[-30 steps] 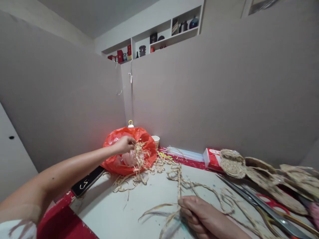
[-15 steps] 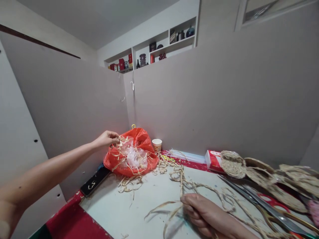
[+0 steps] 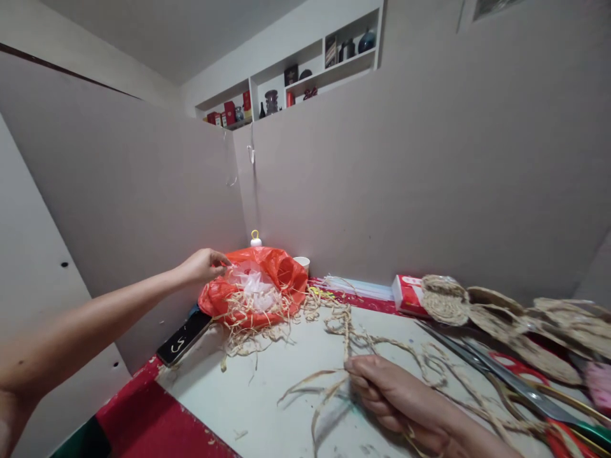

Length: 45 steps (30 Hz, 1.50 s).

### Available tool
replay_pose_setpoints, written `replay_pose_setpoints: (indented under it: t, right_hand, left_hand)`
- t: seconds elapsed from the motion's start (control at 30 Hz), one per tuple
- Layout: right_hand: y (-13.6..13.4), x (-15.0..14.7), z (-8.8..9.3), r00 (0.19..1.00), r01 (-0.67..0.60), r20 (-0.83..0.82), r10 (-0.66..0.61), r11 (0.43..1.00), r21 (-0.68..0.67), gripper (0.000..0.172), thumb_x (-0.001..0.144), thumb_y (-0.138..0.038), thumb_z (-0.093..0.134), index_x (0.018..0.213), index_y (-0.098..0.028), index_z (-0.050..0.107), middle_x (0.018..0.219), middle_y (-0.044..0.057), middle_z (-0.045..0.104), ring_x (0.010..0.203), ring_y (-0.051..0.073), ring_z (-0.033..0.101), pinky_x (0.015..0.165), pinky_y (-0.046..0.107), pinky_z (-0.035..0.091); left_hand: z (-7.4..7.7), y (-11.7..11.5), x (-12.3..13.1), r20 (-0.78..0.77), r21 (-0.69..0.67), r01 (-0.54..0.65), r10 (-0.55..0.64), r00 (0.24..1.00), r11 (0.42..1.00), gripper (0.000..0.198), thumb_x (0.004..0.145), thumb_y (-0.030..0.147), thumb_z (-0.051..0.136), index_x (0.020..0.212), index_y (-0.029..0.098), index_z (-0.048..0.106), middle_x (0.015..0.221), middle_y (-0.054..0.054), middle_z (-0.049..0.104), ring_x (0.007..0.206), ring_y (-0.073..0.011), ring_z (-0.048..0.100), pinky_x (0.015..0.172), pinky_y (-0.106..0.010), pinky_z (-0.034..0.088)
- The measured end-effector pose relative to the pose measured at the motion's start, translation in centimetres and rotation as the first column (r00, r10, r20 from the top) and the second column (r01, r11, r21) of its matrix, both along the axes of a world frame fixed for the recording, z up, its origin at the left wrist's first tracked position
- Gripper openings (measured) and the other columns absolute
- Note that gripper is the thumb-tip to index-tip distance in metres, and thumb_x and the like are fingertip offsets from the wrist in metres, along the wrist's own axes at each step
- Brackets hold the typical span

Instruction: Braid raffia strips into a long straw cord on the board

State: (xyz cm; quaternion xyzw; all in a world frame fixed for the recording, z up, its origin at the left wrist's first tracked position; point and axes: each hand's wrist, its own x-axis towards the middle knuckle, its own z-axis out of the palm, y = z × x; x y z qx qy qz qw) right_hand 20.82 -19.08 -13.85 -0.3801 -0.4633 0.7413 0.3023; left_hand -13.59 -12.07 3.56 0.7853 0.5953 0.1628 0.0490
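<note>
My left hand [image 3: 205,266] is at the left rim of a red plastic bag [image 3: 281,270], fingers closed in a pinch at the edge of the clear-white plastic [image 3: 255,289] inside it. Dry straw strips [image 3: 252,312] spill over the bag's front onto the board. Low over the board, my right hand [image 3: 389,394] grips a braided straw cord [image 3: 346,331] near its working end. Two loose strips [image 3: 327,404] stick out leftward from that grip. The rest of the cord loops away to the right, partly behind my right hand.
Long scissors [image 3: 515,385] and woven straw pieces [image 3: 501,337] lie at the right, beside a red and white box [image 3: 408,296]. A black phone-like slab [image 3: 184,340] rests left of the bag. Behind stand a paper cup [image 3: 302,262] and grey partitions [image 3: 382,191].
Straw strips around my left fingers have dropped toward the bag's front, and the bag's opening has shifted. My right hand keeps its grip on the cord. The view has tilted slightly.
</note>
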Motion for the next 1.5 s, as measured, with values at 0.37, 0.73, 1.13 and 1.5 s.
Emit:
replay_pose_setpoints:
  t: [0.37,0.73,1.13,1.5]
  right_hand:
    - [0.0,0.0,0.5,1.0,-0.012,-0.003,0.012,0.999,0.03,0.033,0.073,-0.035,0.055,0.053,-0.02,0.034,0.043,-0.01,0.026,0.036,0.002,0.01,0.031,0.015,0.005]
    - [0.2,0.0,0.7,1.0,-0.021,0.015,0.021,0.999,0.024,0.027,0.069,-0.033,0.053,0.053,-0.02,0.037,0.04,-0.011,0.026,0.034,0.002,0.01,0.031,0.015,0.004]
    - [0.4,0.2,0.3,0.999,-0.033,0.024,0.032,0.999,0.027,0.03,0.072,-0.034,0.053,0.052,-0.02,0.036,0.039,-0.011,0.025,0.034,0.002,0.009,0.03,0.016,0.005]
    - [0.4,0.1,0.0,0.999,-0.032,0.033,0.031,0.998,0.047,0.029,0.072,-0.033,0.052,0.052,-0.02,0.036,0.041,-0.01,0.027,0.034,0.002,0.01,0.03,0.016,0.005]
  left_hand:
    - [-2.9,0.6,5.9,-0.285,0.135,0.11,-0.067,0.956,0.985,0.023,0.077,0.023,0.049,0.088,0.017,0.069,0.079,-0.004,0.068,0.067,-0.0135,0.056,0.061,-0.024,0.036]
    - [-6.5,5.4,7.0,-0.383,-0.007,-0.094,0.084,0.92,0.996,0.024,0.079,0.038,0.062,0.083,0.014,0.064,0.082,-0.006,0.064,0.079,-0.0187,0.061,0.071,-0.032,0.048]
    - [-4.0,3.6,5.2,-0.233,0.084,0.196,-0.172,0.957,0.977,0.021,0.079,0.014,0.046,0.087,0.017,0.065,0.079,-0.001,0.066,0.07,-0.0115,0.058,0.064,-0.022,0.04]
    - [-5.9,3.3,4.7,-0.469,-0.024,0.42,-0.381,0.797,0.907,0.018,0.073,0.009,0.049,0.07,0.017,0.064,0.072,-0.004,0.064,0.066,-0.0132,0.057,0.061,-0.023,0.039]
